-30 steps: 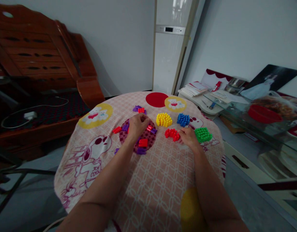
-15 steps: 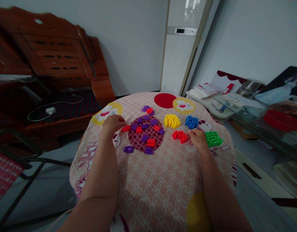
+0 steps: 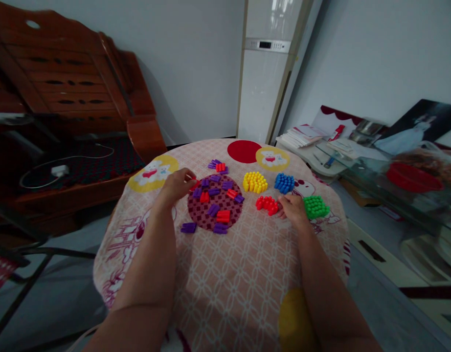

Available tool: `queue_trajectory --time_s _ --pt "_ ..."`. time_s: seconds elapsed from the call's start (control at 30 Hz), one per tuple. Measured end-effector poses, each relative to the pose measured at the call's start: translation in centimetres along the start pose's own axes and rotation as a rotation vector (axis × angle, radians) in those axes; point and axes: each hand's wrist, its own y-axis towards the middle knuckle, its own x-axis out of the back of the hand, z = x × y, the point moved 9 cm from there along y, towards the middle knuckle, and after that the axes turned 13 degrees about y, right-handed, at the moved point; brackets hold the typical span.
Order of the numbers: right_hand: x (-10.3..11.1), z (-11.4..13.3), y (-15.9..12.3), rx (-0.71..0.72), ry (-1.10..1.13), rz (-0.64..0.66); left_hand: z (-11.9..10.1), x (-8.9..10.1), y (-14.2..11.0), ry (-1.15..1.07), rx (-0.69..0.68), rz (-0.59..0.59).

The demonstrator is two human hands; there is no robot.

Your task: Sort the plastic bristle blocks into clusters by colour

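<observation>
My left hand [image 3: 179,186] is at the left edge of the dark red checked circle, its fingers closed on a small red plastic piece [image 3: 195,185]. Purple pieces [image 3: 213,192] and a few red ones [image 3: 223,216] lie scattered on and around that circle. My right hand [image 3: 293,209] rests on the cloth with its fingers curled together at the right end of a cluster of red knobbed pieces [image 3: 266,205]; what they hold, if anything, is hidden. Close by stand yellow [image 3: 255,182], blue [image 3: 284,183] and green [image 3: 315,207] clusters of similar knobbed pieces.
A patterned cloth [image 3: 225,283] covers the round table. To the right, a glass shelf [image 3: 379,181] bears papers, a red bowl [image 3: 414,177] and a photo. At left are a wooden bench [image 3: 67,73] and a metal-framed chair [image 3: 38,249]. A tall white cabinet unit [image 3: 264,88] stands behind.
My left hand has moved right and slightly away from me, carrying the red piece to the edge of the checked circle. My right hand stays by the red cluster. The view has turned slightly right.
</observation>
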Motion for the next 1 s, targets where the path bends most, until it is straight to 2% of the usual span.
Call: queue_trajectory --time_s 0.1,0.23,0.33,0.47,0.6,0.8,1.0 --pt "-0.1 -0.3 0.1 -0.005 0.007 0.007 -5.8 -0.8 -1.0 -0.17 -0.181 0.029" --pt "-0.1 -0.2 0.0 -0.009 0.022 0.016 -14.9 -3.8 -4.6 -0.12 -0.561 0.076" --pt "-0.3 0.1 -0.1 -0.005 0.034 0.021 -18.5 -6.7 -7.1 -0.078 -0.641 0.086" --pt "-0.2 0.1 -0.2 -0.02 0.031 0.005 -20.4 -9.5 -9.0 -0.021 -0.681 0.039" --pt "-0.2 0.5 -0.2 0.012 0.02 0.003 -20.9 -10.8 -9.5 0.019 -0.711 0.027" --pt "-0.2 0.7 -0.3 0.035 -0.014 0.008 -21.8 -11.4 -9.8 0.06 -0.714 0.076" --pt "-0.2 0.5 -0.1 0.037 -0.026 0.013 -21.6 -10.9 -9.3 0.034 -0.677 0.015"
